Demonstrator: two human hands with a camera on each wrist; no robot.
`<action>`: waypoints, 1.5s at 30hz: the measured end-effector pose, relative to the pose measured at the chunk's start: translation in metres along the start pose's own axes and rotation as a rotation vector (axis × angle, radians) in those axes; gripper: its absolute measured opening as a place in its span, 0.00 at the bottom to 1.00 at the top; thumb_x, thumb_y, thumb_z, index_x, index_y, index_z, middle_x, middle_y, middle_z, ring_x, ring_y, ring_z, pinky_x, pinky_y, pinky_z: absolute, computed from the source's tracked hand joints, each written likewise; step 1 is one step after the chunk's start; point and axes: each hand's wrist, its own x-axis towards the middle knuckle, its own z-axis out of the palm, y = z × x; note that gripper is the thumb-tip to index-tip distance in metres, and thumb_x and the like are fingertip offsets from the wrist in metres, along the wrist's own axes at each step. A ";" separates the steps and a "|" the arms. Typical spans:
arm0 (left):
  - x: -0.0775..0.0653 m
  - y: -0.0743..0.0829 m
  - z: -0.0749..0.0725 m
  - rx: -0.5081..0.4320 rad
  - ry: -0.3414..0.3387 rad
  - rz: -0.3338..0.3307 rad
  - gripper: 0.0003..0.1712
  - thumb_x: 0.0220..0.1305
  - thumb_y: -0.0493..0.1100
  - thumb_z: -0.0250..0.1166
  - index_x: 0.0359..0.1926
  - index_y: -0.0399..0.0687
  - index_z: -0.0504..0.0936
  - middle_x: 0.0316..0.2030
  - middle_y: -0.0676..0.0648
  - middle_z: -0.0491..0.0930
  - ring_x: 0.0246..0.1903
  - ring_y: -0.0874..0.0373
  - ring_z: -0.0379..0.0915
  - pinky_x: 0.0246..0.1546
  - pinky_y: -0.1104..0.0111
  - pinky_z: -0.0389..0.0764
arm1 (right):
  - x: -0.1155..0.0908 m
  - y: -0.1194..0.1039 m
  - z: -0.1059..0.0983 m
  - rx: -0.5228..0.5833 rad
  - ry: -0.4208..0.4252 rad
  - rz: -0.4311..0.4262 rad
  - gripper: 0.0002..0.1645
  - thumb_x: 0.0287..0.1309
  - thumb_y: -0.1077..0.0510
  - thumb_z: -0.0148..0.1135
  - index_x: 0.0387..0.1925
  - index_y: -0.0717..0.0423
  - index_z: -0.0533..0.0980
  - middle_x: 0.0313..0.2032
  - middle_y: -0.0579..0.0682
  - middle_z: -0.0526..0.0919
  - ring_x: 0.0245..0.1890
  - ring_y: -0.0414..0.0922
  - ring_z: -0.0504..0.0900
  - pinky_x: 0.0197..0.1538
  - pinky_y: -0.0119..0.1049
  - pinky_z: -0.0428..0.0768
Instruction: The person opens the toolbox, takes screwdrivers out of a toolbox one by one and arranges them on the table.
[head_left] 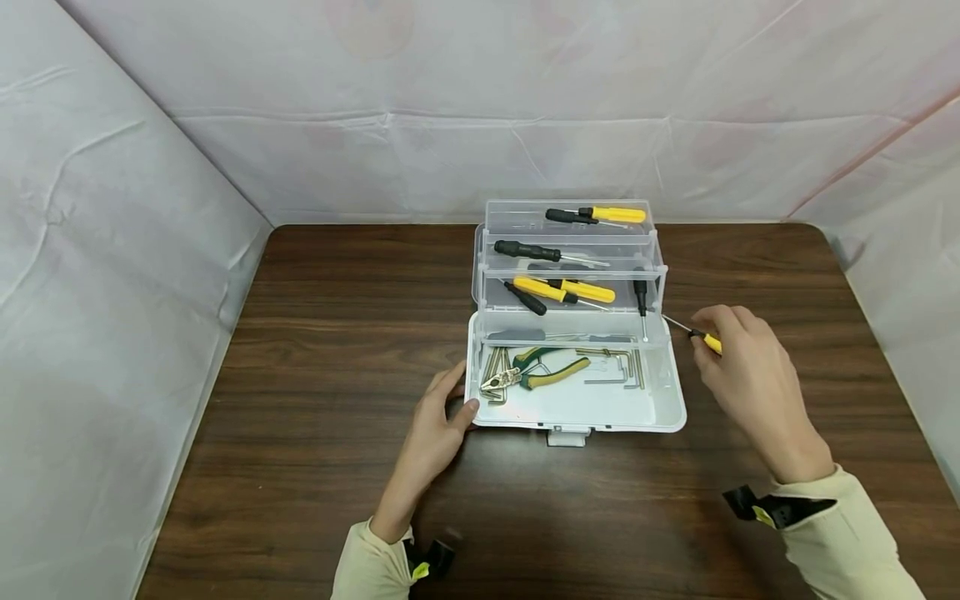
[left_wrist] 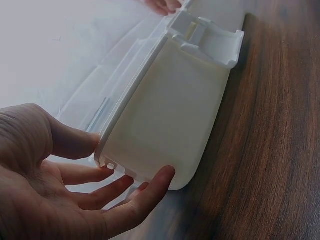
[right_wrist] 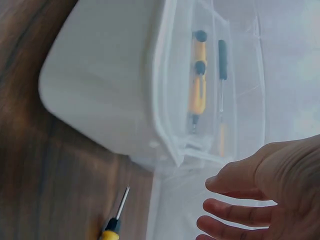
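Right-hand grip (head_left: 750, 367) pinched on yellow screwdriver (head_left: 705, 337) beside toolbox (head_left: 660, 408), left hand (head_left: 438, 417) laid open-fingered against toolbox's near-left corner, tabletop (head_left: 322, 333) beneath.

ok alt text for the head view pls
A person's right hand pinches a small yellow-handled screwdriver beside an open tiered toolbox on a dark wooden table, while the left hand rests against the box's left corner.

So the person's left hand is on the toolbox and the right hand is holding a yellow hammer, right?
Not quite. The left hand does rest on the toolbox, but the right hand is holding a small yellow-handled screwdriver, not a hammer. The head view shows its thin metal shaft pointing toward the box.
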 end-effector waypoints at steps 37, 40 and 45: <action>-0.001 -0.001 0.000 0.000 0.002 0.008 0.34 0.71 0.30 0.62 0.76 0.38 0.67 0.68 0.39 0.74 0.63 0.41 0.75 0.65 0.45 0.75 | 0.047 -0.097 0.032 0.023 -0.152 -0.196 0.14 0.65 0.67 0.66 0.52 0.64 0.80 0.50 0.62 0.84 0.51 0.61 0.83 0.47 0.56 0.84; -0.001 -0.001 0.000 -0.006 -0.001 0.009 0.34 0.71 0.31 0.62 0.77 0.38 0.67 0.69 0.39 0.74 0.64 0.41 0.75 0.66 0.45 0.74 | 0.052 -0.107 0.039 0.043 -0.158 -0.228 0.13 0.66 0.66 0.66 0.52 0.64 0.81 0.50 0.61 0.84 0.52 0.60 0.82 0.47 0.55 0.84; 0.000 -0.001 0.000 -0.017 -0.002 0.007 0.34 0.71 0.30 0.62 0.76 0.38 0.67 0.69 0.39 0.74 0.64 0.40 0.75 0.67 0.45 0.74 | 0.060 -0.121 0.051 0.062 -0.168 -0.288 0.13 0.67 0.66 0.66 0.51 0.64 0.83 0.49 0.60 0.85 0.51 0.61 0.83 0.50 0.54 0.85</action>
